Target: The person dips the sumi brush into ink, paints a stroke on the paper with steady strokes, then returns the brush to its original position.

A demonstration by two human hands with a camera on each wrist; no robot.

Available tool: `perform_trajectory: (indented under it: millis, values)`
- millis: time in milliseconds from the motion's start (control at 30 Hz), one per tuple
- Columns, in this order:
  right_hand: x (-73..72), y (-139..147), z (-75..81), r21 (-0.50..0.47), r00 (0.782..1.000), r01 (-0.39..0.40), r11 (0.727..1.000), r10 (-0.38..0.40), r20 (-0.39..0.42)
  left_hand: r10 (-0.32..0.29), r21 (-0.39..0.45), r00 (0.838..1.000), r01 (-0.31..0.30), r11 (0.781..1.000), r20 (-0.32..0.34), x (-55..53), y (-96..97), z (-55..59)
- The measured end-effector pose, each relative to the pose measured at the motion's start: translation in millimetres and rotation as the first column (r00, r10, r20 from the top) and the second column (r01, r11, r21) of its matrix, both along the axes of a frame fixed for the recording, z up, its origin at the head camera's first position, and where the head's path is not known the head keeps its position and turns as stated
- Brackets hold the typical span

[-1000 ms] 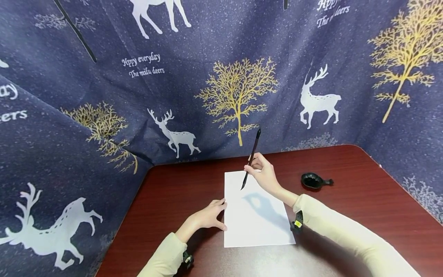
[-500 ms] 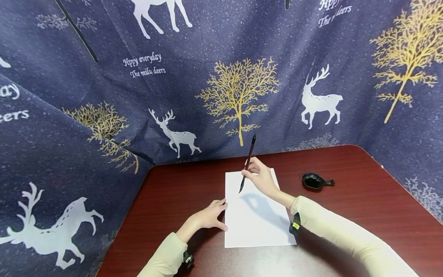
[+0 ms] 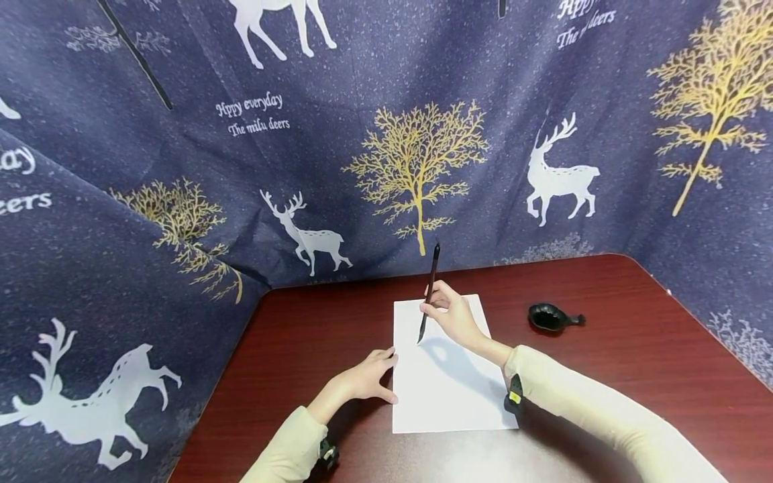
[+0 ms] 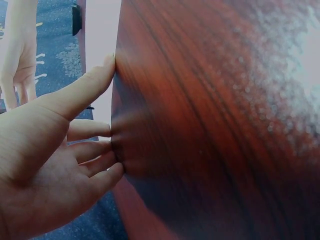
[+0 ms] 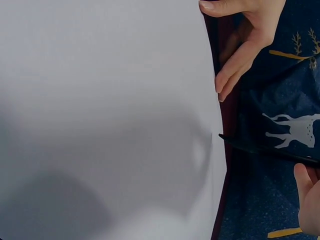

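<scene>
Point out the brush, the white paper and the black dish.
Brush (image 3: 432, 274): head view, on its upper shaft.
White paper (image 3: 443, 396): head view, on its lower half.
Black dish (image 3: 561, 322): head view, on its bowl wall.

The head view looked forward and down over the worktop (image 3: 320, 329) from its near side, far enough back to take in the paper (image 3: 449, 399), the left hand (image 3: 365, 378), the right hand (image 3: 455, 320) and, toward 12 o'clock, the cloth (image 3: 374, 80). The left wrist view sat close, turned on its side, with the left hand large at 8 o'clock, the right hand at 10 and worktop filling 3. The right wrist view, also sideways, looked across the paper from nearby, the left hand toward 2 o'clock, the right hand at 4. Both wrist views shared the hands, paper and cloth.
</scene>
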State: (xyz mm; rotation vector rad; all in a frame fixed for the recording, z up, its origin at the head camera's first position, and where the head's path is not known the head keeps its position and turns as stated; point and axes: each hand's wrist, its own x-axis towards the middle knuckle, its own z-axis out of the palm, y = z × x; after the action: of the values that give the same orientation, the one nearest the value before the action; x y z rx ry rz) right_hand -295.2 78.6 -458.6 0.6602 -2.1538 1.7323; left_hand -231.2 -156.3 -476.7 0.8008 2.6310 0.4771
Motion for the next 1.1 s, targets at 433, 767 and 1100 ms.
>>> perform_trajectory:
  millis: [433,767,1100]
  values:
    - [1.5,-2.2,-11.0,0.071,0.999,0.034,0.997,-0.033,-0.019,-0.001,-0.003,1.000,0.001,1.000,0.002,0.8,0.3,-2.1]
    - [0.9,0.5,-11.0,0.159,0.997,0.065,0.985,-0.056,-0.059,-0.017,-0.009,1.000,0.017,1.000,-0.017,-1.0,-0.2,-2.9]
    - [1.2,1.1,-9.1,0.188,0.996,0.065,0.980,-0.051,-0.075,-0.015,-0.011,1.000,0.015,1.000,-0.022,-2.7,0.3,-2.7]
